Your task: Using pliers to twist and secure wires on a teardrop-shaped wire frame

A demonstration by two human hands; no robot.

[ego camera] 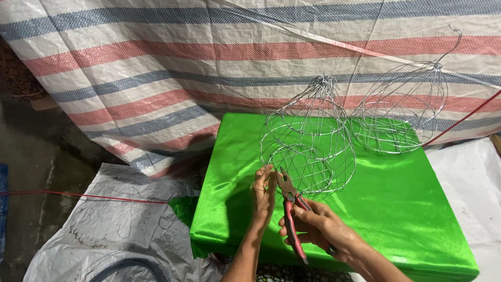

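Centre frame, on green satin-covered desk (396, 209): bell-shaped silver wire frame (308, 146). Left hand (263, 193) pinching its lower rim wire; right hand (323, 224) gripping red-handled pliers (290, 214), tip at rim.

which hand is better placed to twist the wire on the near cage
Probably the right hand: it holds the red-handled pliers with the tip at the near wire cage. The left hand only pinches the wire there.
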